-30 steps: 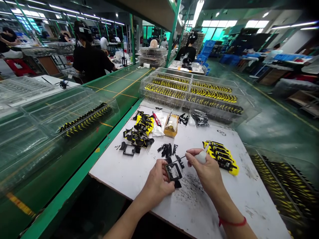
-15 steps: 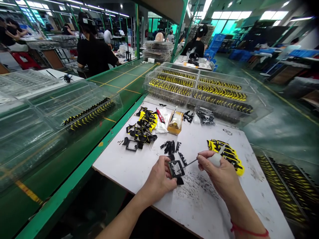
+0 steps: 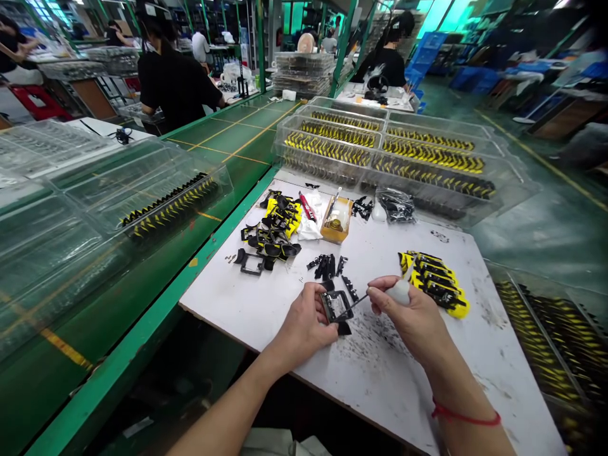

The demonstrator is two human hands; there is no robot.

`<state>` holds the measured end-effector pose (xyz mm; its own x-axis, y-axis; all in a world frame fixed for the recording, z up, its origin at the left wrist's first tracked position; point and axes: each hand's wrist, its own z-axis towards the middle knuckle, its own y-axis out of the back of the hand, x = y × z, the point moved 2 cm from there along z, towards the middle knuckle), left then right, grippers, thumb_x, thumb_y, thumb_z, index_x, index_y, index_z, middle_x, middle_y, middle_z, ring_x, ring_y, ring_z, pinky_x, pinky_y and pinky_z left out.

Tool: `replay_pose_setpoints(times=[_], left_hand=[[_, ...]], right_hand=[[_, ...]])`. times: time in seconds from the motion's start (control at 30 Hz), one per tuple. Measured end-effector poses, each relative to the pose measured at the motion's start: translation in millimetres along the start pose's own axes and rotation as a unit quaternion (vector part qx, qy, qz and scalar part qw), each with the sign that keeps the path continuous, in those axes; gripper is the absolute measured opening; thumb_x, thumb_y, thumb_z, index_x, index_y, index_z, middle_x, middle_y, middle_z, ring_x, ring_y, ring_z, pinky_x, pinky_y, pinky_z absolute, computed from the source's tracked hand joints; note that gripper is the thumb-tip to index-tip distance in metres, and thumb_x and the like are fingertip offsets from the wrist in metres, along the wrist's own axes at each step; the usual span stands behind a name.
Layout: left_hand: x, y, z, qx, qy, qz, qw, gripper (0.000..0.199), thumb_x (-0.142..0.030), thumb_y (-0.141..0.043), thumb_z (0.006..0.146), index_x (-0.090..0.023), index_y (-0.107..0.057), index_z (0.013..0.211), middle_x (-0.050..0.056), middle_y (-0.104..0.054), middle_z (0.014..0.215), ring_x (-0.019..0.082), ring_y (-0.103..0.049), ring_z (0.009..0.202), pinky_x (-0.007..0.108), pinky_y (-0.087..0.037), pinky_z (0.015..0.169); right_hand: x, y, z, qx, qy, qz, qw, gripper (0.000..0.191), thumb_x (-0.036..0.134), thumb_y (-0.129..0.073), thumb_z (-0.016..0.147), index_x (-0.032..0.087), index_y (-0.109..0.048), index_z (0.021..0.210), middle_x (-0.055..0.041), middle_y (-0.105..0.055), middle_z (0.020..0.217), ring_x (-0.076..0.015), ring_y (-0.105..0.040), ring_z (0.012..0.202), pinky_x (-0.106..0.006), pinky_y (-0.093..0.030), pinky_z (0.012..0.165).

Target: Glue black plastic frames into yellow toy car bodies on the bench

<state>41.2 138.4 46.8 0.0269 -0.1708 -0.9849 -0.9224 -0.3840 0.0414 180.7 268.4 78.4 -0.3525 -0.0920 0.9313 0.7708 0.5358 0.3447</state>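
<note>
Look at that black plastic frame (image 3: pixel 336 306), matt and smooth, and right there a thin metal needle (image 3: pixel 360 300) glinting out of a smooth white handle (image 3: pixel 399 292)! The white work board (image 3: pixel 399 380) is scuffed, rough with black smudges, while on the left, glossy clear plastic trays (image 3: pixel 142 190) shine above a sleek green belt (image 3: pixel 237 142).

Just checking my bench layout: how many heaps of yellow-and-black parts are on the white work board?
2 on the white work board: a left heap toward the board's left side, and a right heap just past the right hand.
</note>
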Motion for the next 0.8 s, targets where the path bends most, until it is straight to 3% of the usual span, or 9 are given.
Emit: replay_pose_setpoints(times=[0.6, 0.8], left_hand=[[-1.8, 0.5, -0.8, 0.006, 0.009, 0.003, 1.0, 0.052, -0.009, -0.065, 0.064, -0.019, -0.039, 0.108, -0.003, -0.055, 0.078, 0.009, -0.054, 0.058, 0.021, -0.046, 0.054], [1.0, 0.7, -0.5, 0.005, 0.002, -0.009, 1.0, 0.052, -0.009, -0.065, 0.063, -0.019, -0.04, 0.107, -0.004, -0.053, 0.078, 0.007, -0.052, 0.057, 0.019, -0.045, 0.052]], right_hand=[[-1.2, 1.5, -0.5, -0.008, 0.002, 0.012, 1.0, 0.029, 0.044, -0.072, 0.074, 0.019, -0.062, 0.087, 0.0029, -0.057, 0.058, -0.0113, -0.049, 0.056, -0.023, -0.037, 0.053], [-3.2, 8.9, 4.9, -0.035, 0.008, 0.1, 0.994, 0.03, 0.042, -0.075, 0.07, 0.02, -0.062, 0.085, 0.0017, -0.058, 0.064, -0.0124, -0.051, 0.058, -0.025, -0.041, 0.054]])
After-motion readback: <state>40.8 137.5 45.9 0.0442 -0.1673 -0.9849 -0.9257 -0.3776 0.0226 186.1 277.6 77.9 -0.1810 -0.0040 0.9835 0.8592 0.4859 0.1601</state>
